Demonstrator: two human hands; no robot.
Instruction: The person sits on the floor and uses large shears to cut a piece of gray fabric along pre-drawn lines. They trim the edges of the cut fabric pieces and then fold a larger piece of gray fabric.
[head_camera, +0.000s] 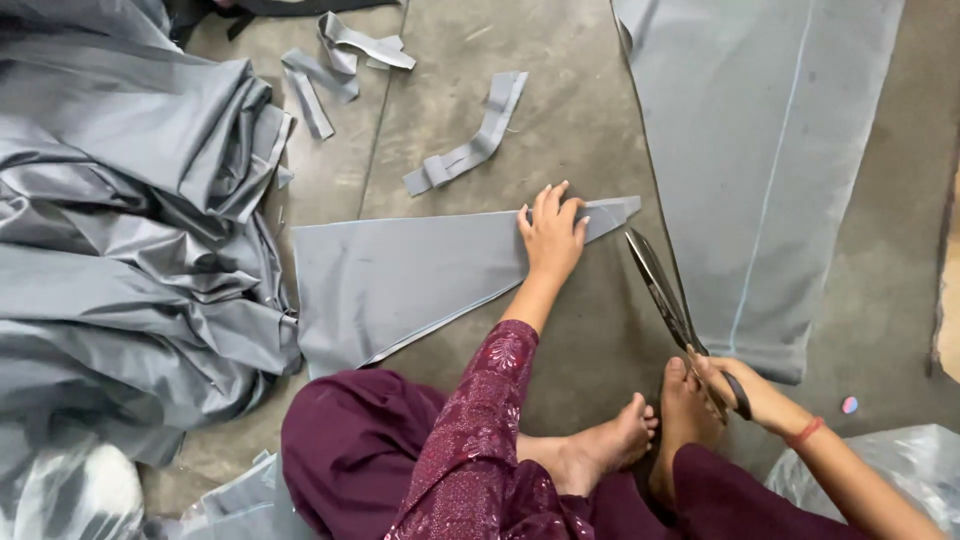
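Note:
My left hand (551, 233) lies flat, fingers spread, on a triangular cut piece of grey fabric (400, 275) spread on the floor. My right hand (745, 392) grips the handles of long black scissors (663, 293), whose blades point away along the left edge of a large grey fabric panel (760, 150) marked with a pale chalk line. My bare feet (640, 430) rest between the two pieces.
A big heap of shiny grey cloth (120, 230) fills the left side. Several grey offcut strips (470, 150) lie on the concrete floor (590, 330) ahead. A small chalk piece (849, 405) sits at the right, beside clear plastic wrap (890, 465).

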